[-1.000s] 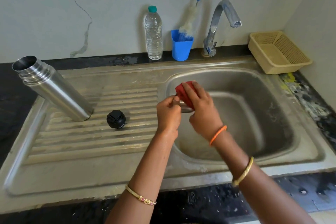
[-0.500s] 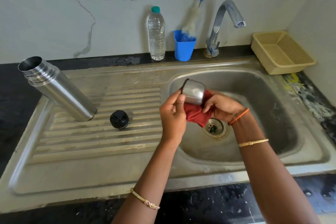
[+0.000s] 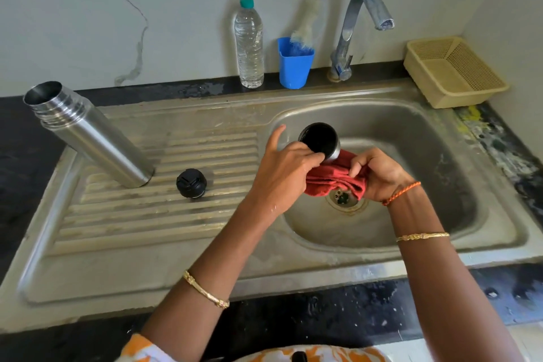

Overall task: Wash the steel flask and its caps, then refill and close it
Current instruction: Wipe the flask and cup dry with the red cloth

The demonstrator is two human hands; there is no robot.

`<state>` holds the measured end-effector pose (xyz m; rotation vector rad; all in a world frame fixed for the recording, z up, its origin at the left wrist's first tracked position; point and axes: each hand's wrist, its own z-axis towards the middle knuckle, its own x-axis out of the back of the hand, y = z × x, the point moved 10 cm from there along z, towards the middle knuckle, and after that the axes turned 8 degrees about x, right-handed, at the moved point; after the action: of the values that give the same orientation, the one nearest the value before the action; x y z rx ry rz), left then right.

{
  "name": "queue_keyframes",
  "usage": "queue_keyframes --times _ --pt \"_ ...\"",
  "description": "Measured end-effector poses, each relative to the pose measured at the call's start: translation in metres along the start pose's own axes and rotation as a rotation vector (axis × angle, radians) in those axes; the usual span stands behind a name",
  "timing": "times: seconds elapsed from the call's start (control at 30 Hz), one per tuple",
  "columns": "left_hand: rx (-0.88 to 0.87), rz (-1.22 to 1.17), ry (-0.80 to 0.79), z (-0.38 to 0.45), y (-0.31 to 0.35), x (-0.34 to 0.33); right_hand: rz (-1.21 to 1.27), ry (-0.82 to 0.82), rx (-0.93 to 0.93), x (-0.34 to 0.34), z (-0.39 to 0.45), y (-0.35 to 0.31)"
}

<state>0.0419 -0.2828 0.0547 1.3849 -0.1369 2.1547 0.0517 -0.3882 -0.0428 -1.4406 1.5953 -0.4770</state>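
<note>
The steel flask [image 3: 88,134] stands uncapped on the drainboard left of the sink basin [image 3: 440,156], mouth up. Over the basin our left hand [image 3: 282,167] pinches the steel cap [image 3: 320,141], its opening facing us; our right hand [image 3: 379,173] grips the red cloth [image 3: 332,176].

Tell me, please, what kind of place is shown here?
Most likely a home kitchen wash area. A steel sink with a ribbed draining board sits in a dark counter, a tap stands behind it, and a bottle brush rests in a blue cup.
</note>
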Motion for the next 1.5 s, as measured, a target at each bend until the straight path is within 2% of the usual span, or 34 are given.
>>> queue_keyframes --times 0.17,0.23,0.3,0.4,0.53,0.6,0.67,0.8,0.93,1.03,1.13,1.33,1.5 --pt "-0.121 0.230 -0.206 -0.003 -0.013 -0.003 -0.038 0.105 -0.016 0.015 0.001 -0.004" --pt "-0.150 0.239 -0.224 -0.007 -0.023 -0.002 0.042 0.135 0.023 0.017 0.001 -0.009" --pt "-0.093 0.170 -0.234 -0.013 -0.039 -0.004 0.191 0.151 0.110 0.016 0.004 -0.015" --pt "0.180 -0.151 -0.145 -0.021 -0.074 0.001 0.279 0.215 0.199 0.018 0.014 -0.015" --pt "0.816 -0.810 0.025 -0.048 -0.130 0.008 0.302 0.343 0.229 0.008 0.018 -0.005" --pt "1.036 -0.927 0.178 -0.066 -0.160 0.019 0.310 0.405 0.235 0.003 0.020 0.006" --pt "1.050 -0.716 0.211 -0.071 -0.183 0.038 0.308 0.448 0.246 -0.006 0.023 0.016" --pt "0.791 0.071 0.044 -0.049 -0.204 0.075 0.188 0.413 0.311 -0.044 0.027 0.020" --pt "0.637 0.364 -0.230 -0.037 -0.231 0.066 0.055 0.311 0.327 -0.082 0.035 0.026" --pt "0.550 0.462 -0.398 -0.040 -0.241 0.048 0.028 0.284 0.307 -0.100 0.045 0.030" --pt "0.527 0.502 -0.472 -0.047 -0.246 0.037 0.020 0.278 0.287 -0.110 0.056 0.034" --pt "0.580 0.492 -0.491 -0.060 -0.255 0.028 0.016 0.253 0.271 -0.124 0.064 0.033" --pt "0.703 0.312 -0.419 -0.065 -0.252 0.038 0.005 0.252 0.271 -0.124 0.063 0.031"
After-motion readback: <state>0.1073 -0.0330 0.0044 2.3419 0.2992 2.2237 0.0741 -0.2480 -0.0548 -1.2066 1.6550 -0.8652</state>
